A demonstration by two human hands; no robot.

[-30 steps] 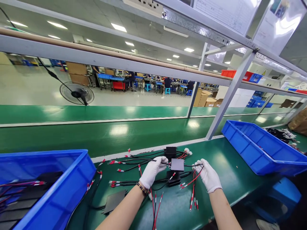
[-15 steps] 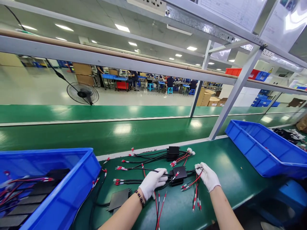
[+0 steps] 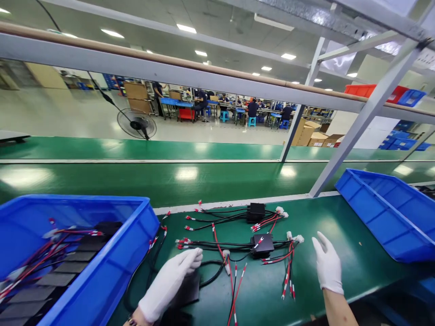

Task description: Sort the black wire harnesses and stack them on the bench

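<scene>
My left hand (image 3: 175,278), in a white glove, hovers over a black box with cables (image 3: 188,290) at the lower left, hiding part of it. Its fingers are loosely bent and side by side; I see nothing in them. To the right, my gloved right hand (image 3: 328,262) is open above the green bench, thumb and fingers apart. Between the hands lies a second black box (image 3: 263,244) with black leads, red-tipped fork terminals and white connectors (image 3: 295,237). A third black box (image 3: 255,212) with similar wiring lies behind it. Loose red and black wires (image 3: 234,290) stretch toward me.
A blue bin (image 3: 136,235) on the left holds several black boxes and wires. Another blue bin (image 3: 384,213) stands at the right beside a slanted metal post (image 3: 360,127). Behind runs a green conveyor (image 3: 220,179); a fan (image 3: 137,124) and seated people are farther off.
Both hands have let go of the middle box's wiring. My left hand moved left and toward me over the near box; my right hand drew away right. The view shifted slightly left.
</scene>
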